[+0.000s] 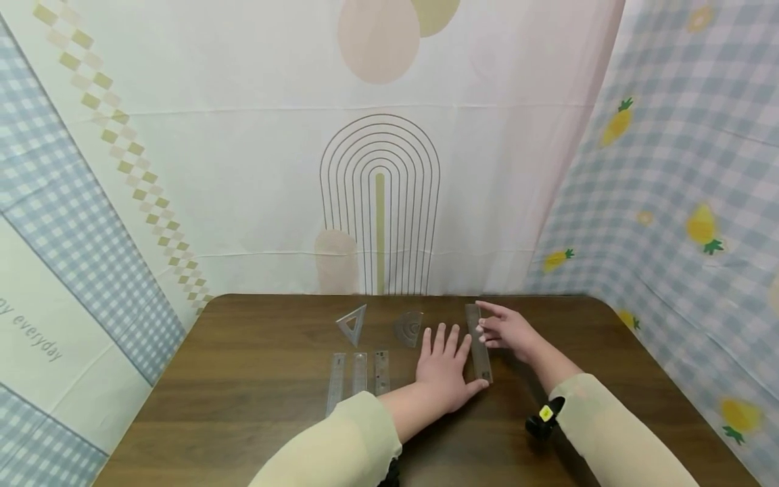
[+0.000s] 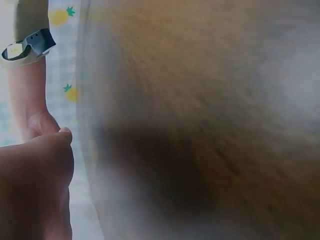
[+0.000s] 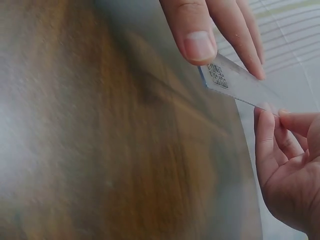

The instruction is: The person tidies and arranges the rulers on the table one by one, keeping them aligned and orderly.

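Observation:
A clear ruler [image 1: 478, 345] with a dark printed code near one end lies lengthwise between the hands. My right hand [image 1: 510, 333] pinches its right edge, the index finger stretched toward its far end. In the right wrist view, the right hand's fingertips [image 3: 268, 109] meet at the ruler's [image 3: 240, 86] edge. My left hand [image 1: 444, 372] is spread with straight fingers at the ruler's left side, its thumb tip right at the coded end. The left wrist view shows part of the left hand [image 2: 37, 165], with its fingers hidden.
Left of the hands are a clear set square [image 1: 353, 326], a protractor [image 1: 409, 328] and three shorter rulers [image 1: 337, 379], partly behind the left sleeve [image 1: 347, 439]. They lie on a dark wooden table [image 1: 243, 406]. Patterned curtains [image 1: 274, 189] hang behind and at both sides.

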